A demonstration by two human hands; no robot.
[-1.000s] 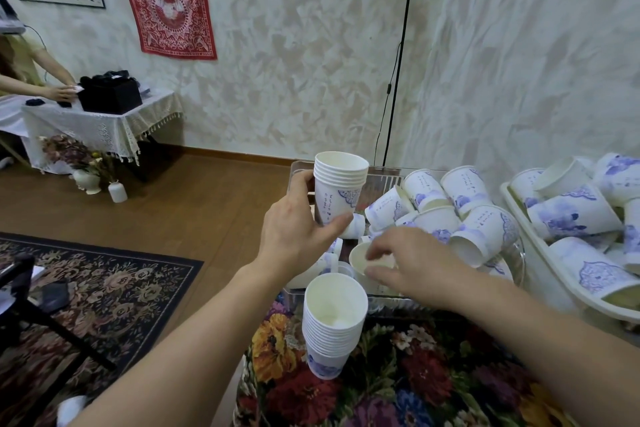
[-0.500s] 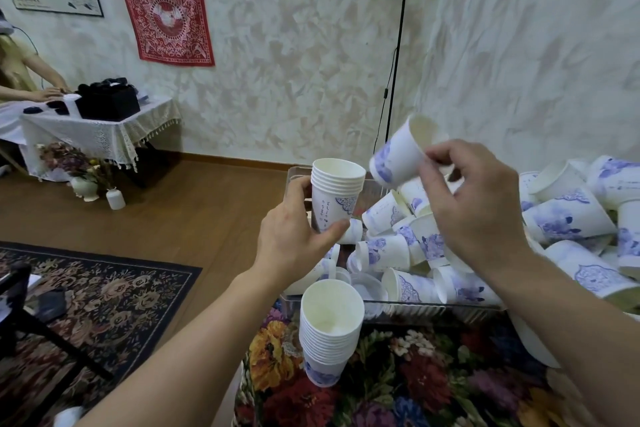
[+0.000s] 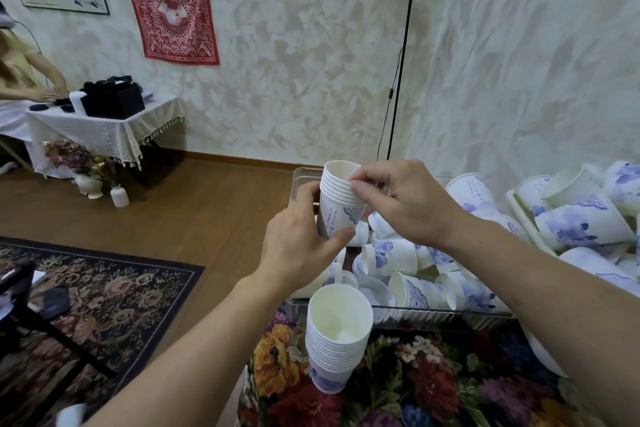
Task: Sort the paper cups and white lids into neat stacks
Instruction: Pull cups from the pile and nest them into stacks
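My left hand grips the lower part of a stack of white paper cups with blue print, held upright above the clear tray. My right hand pinches the rim of the top cup of that stack between thumb and fingers. A second, taller stack of cups stands on the flowered tablecloth near me. Loose cups lie on their sides in the tray, with clear lids among them. More loose cups fill a white tray at the right.
A floor lamp pole rises behind the tray by the wall. The table's left edge drops to a wooden floor with a dark patterned rug. Far left, another person sits at a cloth-covered table.
My right hand picked a loose cup from the tray, lifted it and brought it left onto the stack in my left hand. The held stack rose slightly.
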